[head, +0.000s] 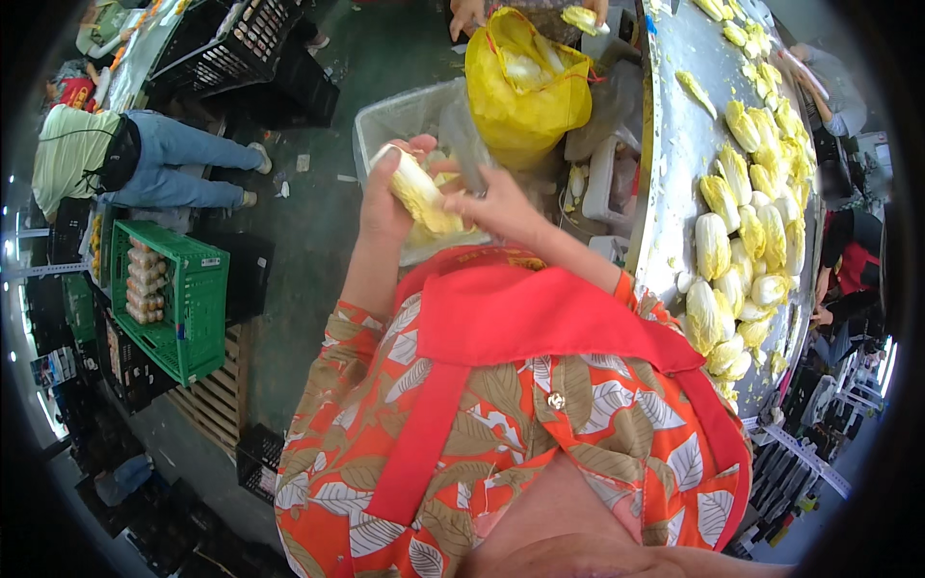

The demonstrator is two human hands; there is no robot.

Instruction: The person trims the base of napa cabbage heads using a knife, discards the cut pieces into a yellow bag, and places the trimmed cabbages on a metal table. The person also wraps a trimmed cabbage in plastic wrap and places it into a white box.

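Note:
A small napa cabbage lies in my left hand, its white base up by the thumb and its yellow leaf end towards my right hand. My right hand holds a knife, its blade blurred and pointing away from me; the fingers are close to the cabbage's leafy end. Below both hands stands a whitish plastic tub with leaf pieces in it. Beyond it a yellow mesh bag holds pale cabbages. More napa cabbages are heaped on the metal table to the right.
Another person's hands are behind the yellow bag, one with a cabbage piece. A white foam box stands beside the table. At left are a green crate with packed goods, black crates and a person in jeans. More people work across the table.

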